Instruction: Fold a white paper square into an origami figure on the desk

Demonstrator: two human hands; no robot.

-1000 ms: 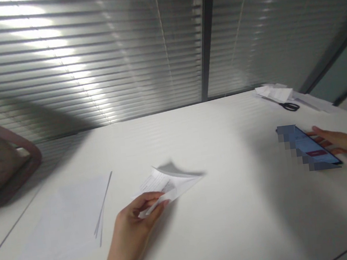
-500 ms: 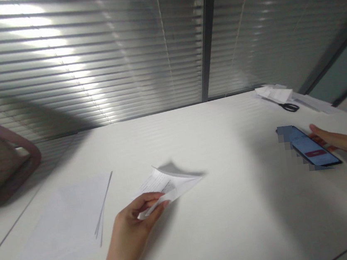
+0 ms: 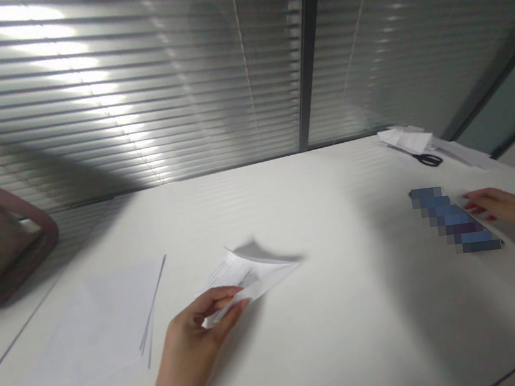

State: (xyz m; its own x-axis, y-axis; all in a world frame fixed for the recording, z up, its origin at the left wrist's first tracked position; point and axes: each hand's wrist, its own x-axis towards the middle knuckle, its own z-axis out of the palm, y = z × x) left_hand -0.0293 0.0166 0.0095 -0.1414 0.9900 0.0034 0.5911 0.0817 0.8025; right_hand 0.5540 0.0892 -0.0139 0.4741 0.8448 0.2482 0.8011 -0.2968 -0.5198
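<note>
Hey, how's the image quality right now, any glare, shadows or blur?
Head view: glare streaks the silver-grey slatted blinds at left; same head view: soft shadows fall on the flat white tabletop, one just behind the folded white paper, whose print is too blurred to read; also head view: coarse pixel blocks cover the dark rectangular phone.

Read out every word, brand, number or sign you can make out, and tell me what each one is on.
No text is readable.
Folded white paper with dark printed lines, held in the left hand: print too small and blurred to read.
Dark rectangular phone: blocky pixelation hides its screen; nothing legible.
Flat white paper sheets: no lettering visible.
</note>
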